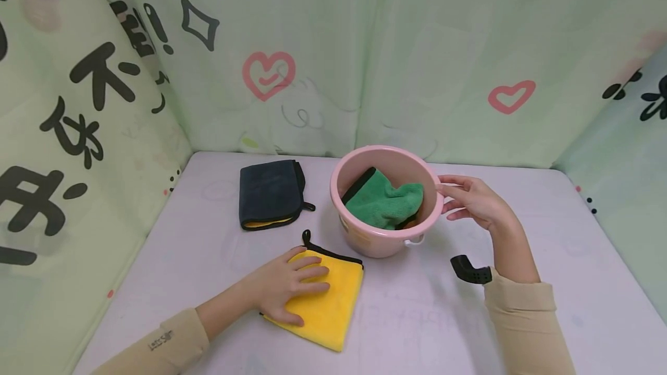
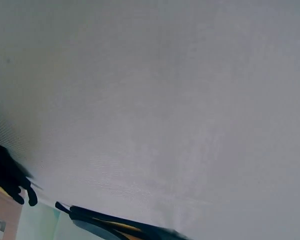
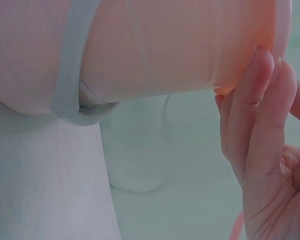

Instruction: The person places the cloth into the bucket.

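Under the left hand [image 1: 292, 288], whose flat, spread fingers press it to the counter [image 1: 208, 259], lies a yellow cloth [image 1: 333, 305]. Just left of the right hand [image 1: 476, 201], fingers straight and touching its rim, stands a pink bucket [image 1: 365, 236] holding a green cloth [image 1: 385, 204].

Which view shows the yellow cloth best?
The head view: the whole yellow cloth lies flat under the left hand. The left wrist view catches only a dark-edged sliver of a cloth; the right wrist view shows none.
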Tool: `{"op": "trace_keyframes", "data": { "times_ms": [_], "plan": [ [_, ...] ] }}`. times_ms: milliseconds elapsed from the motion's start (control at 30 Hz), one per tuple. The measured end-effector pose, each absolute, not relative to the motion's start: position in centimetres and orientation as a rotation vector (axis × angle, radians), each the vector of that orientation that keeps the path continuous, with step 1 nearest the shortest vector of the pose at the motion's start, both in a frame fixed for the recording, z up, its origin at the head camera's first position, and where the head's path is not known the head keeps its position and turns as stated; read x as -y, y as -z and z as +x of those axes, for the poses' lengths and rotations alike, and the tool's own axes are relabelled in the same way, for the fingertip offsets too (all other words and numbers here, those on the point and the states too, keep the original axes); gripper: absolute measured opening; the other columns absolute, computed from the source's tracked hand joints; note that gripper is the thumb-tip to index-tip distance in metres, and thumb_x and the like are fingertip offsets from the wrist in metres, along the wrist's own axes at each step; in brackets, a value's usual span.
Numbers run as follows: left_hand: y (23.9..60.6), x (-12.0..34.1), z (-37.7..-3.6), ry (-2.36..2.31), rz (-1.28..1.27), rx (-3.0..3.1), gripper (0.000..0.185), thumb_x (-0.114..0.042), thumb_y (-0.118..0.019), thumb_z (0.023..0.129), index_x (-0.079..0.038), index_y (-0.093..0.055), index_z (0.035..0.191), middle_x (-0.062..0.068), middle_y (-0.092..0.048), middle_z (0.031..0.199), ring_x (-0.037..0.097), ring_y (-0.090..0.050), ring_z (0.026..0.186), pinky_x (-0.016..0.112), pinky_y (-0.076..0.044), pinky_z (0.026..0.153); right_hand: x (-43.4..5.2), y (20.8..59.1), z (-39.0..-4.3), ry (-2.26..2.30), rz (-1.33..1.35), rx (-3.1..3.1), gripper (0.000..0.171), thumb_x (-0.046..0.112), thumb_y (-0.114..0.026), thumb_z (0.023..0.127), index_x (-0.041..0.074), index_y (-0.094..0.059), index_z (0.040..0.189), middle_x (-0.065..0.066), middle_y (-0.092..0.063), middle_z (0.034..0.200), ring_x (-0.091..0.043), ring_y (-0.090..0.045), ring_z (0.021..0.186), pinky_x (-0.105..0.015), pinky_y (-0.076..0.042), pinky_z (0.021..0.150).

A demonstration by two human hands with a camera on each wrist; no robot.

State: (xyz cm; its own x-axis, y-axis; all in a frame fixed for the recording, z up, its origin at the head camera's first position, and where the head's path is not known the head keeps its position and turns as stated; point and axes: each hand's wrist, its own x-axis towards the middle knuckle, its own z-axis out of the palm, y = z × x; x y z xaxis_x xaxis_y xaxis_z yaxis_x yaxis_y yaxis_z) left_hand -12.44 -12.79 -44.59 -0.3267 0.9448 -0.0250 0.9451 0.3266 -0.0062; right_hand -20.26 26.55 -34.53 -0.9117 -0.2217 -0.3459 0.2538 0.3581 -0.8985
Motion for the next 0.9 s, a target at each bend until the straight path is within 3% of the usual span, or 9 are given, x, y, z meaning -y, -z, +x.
{"op": "trace_keyframes", "data": {
  "times_ms": [467,900],
  "plan": [
    [45.5,12.8,-12.4,0.059,1.721,-2.447,0.067,-0.062,-0.046,0.08,-0.03,-0.036,0.139,-0.001,-0.036,0.143,0.023,-0.033,0.127,0.051,-0.02,0.106,-26.4,34.6,-20.4,1.574,0.01,-2.221,0.063,0.03,-0.053,0.092,-0.004,-0.027,0.139,0.006,-0.062,0.083,-0.009,-0.061,0.066,-0.025,-0.054,0.061],
    [46.1,12.2,-12.8,0.014,1.847,-2.503,0.054,-0.047,-0.054,0.079,-0.027,-0.049,0.129,0.0,-0.047,0.129,0.023,-0.042,0.114,0.046,-0.028,0.103,-26.6,34.6,-20.3,1.579,0.024,-2.216,0.063,0.029,-0.054,0.092,-0.004,-0.028,0.139,0.006,-0.062,0.082,-0.011,-0.061,0.067,-0.026,-0.054,0.061]
  ]
}}
